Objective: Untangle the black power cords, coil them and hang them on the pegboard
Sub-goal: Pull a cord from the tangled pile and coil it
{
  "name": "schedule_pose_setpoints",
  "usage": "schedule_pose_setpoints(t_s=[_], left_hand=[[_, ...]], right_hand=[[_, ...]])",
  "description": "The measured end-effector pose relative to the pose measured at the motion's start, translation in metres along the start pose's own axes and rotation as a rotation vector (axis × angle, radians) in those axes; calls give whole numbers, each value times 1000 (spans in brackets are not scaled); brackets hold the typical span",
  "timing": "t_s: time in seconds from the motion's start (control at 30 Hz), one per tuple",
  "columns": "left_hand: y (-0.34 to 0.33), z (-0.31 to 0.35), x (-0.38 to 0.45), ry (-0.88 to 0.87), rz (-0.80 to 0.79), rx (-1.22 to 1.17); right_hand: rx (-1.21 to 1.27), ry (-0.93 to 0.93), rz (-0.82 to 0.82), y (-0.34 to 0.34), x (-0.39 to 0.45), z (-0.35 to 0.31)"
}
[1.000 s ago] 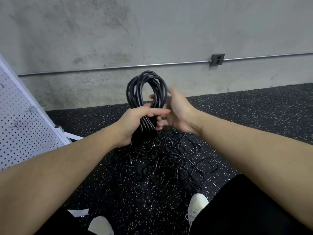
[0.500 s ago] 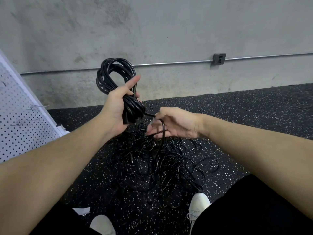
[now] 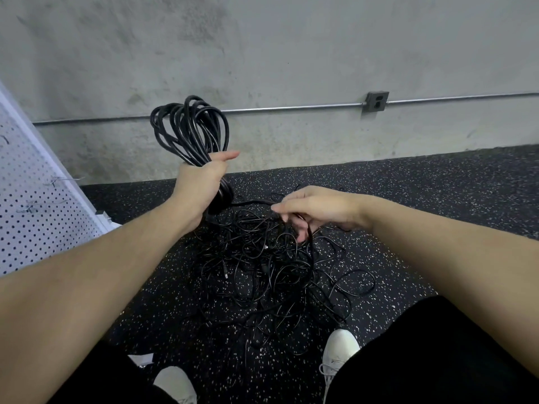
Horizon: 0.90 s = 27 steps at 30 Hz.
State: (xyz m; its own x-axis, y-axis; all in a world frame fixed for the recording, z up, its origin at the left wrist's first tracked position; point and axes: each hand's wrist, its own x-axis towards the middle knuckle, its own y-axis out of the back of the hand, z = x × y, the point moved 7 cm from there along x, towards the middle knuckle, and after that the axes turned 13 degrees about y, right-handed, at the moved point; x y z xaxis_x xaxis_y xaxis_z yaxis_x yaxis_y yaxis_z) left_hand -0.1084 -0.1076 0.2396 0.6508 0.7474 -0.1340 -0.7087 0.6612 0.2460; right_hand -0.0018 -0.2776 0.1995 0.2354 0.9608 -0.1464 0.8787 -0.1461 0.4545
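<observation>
Floor [image 3: 437,199]: one tangle [image 3: 262,272], one coil [image 3: 189,126], two hands.

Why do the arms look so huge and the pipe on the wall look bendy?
Head view: the wide-angle lens stretches the edges, so both forearms balloon near the frame and the wall pipe bows. Light is soft and even, with no glare. The coiled cord in the left hand looks sharp; the right hand has slightly blurred fingers.
</observation>
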Motion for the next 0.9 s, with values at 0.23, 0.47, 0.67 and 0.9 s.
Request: schedule_pose_setpoints(t_s=[0.23, 0.47, 0.67, 0.9], left_hand=[[-5, -16, 9, 32, -99, 207], [-20, -20, 3, 25, -216, 421], [-26, -34, -4, 155, -341, 348], [-51, -23, -30, 205, -474, 302]], right_hand=[[-349, 108, 108, 10, 1, -16], [-53, 79, 223, 22, -2, -24], [147, 253, 324, 26, -6, -31], [84, 289, 717, 52, -13, -40]])
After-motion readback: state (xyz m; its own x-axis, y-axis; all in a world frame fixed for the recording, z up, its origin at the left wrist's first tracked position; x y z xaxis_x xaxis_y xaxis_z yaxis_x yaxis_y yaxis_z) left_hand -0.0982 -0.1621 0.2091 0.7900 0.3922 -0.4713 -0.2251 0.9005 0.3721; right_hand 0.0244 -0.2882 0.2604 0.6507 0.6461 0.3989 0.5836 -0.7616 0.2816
